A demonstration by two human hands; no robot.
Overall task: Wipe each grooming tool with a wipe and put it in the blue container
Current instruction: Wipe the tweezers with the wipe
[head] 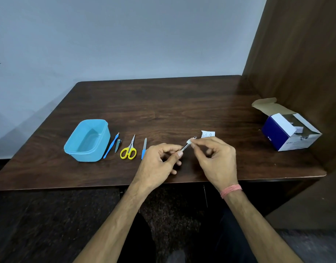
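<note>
My left hand (161,160) pinches a small metal grooming tool (185,147) by its near end, above the table. My right hand (214,156) pinches a small white wipe (189,142) wrapped round the tool's far part. The blue container (87,140) stands open at the left with nothing visible inside. In a row to its right lie a blue cuticle pusher (111,146), a small nail clipper (118,145), yellow-handled scissors (129,149) and a blue-handled nail file (144,148), partly hidden behind my left hand.
A torn white wipe sachet (208,134) lies just beyond my right hand. An open blue-and-white cardboard box (288,130) sits at the right, beside a brown wooden partition (300,54). The dark wooden table (163,103) ends close to my wrists.
</note>
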